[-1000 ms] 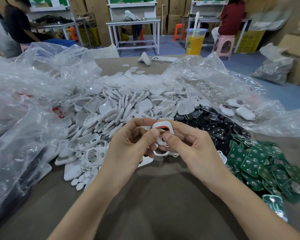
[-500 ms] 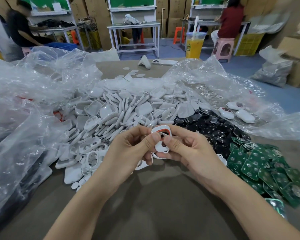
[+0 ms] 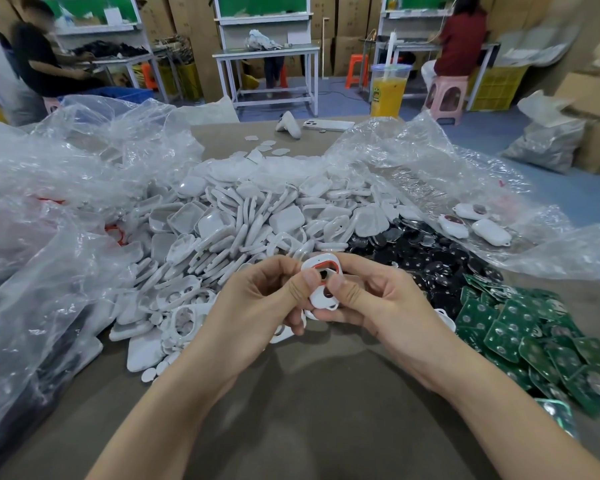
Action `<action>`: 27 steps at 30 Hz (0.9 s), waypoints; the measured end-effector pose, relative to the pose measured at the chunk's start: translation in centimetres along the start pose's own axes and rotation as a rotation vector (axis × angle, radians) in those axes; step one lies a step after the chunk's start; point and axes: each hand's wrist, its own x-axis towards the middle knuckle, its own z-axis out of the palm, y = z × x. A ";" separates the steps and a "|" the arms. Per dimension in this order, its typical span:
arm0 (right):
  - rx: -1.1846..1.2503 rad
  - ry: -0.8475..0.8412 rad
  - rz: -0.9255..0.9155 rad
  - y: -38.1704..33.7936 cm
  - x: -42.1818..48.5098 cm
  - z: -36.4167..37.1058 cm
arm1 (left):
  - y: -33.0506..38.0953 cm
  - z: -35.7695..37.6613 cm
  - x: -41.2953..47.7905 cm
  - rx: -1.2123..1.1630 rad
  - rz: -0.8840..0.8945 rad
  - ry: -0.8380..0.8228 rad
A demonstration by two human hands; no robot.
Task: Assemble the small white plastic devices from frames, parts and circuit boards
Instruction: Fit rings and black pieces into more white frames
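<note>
Bench [image 3: 326, 427] heaped with stock; few devices finished, it is judged.
A heap of white frames [image 3: 243, 230], black parts [image 3: 430, 261] and green circuit boards [image 3: 534, 344] is left unused; three finished devices [image 3: 490, 232] are laid aside. Between left hand [image 3: 257, 306] and right hand [image 3: 378, 303], both grips closed, one half-built device [image 3: 321, 299] is pinched above the bench.

Bare left hand [image 3: 253, 306], bare right hand [image 3: 392, 306], bare forearms [image 3: 174, 410], short trimmed nails [image 3: 310, 278]

No readable text or numbers, drink cup [image 3: 389, 93] print too blurred
</note>
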 end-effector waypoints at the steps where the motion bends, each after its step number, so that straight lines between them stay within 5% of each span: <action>1: -0.010 0.002 -0.003 0.0 0.0 0.0 | 0.0 0.1 0.0 -0.007 0.005 -0.003; 27: -0.015 0.076 -0.059 0.7 0.4 -0.2 | 0.1 1.2 -0.5 0.117 0.153 0.143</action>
